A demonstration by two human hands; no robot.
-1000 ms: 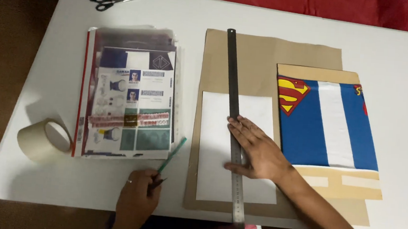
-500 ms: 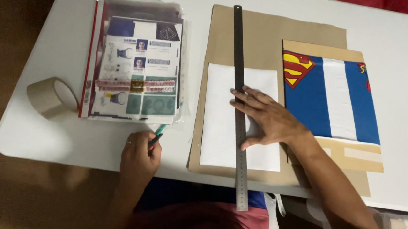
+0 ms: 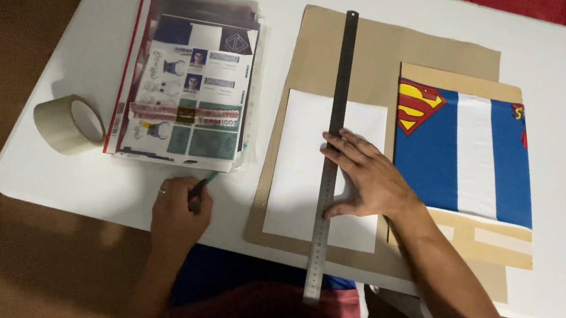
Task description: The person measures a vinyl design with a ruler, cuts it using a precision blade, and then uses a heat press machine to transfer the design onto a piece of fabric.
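Note:
My right hand [image 3: 365, 177] lies flat, fingers spread, pressing a long dark metal ruler [image 3: 333, 136] down along a white sheet [image 3: 300, 160] that lies on a brown cardboard sheet [image 3: 372, 51]. My left hand [image 3: 180, 210] rests near the table's front edge, closed around a green pen [image 3: 209, 179] whose tip points toward a stack of printed sheets in a clear plastic sleeve [image 3: 188, 84].
A roll of beige tape [image 3: 68, 124] stands at the table's left edge. A blue, red and yellow printed sheet [image 3: 462, 153] lies on brown card at the right. The white table [image 3: 72, 183] ends just before my lap.
The view has shifted forward and the scissors at the far end left the frame. My left hand drew the green pen back toward the front edge. My right hand stays on the ruler.

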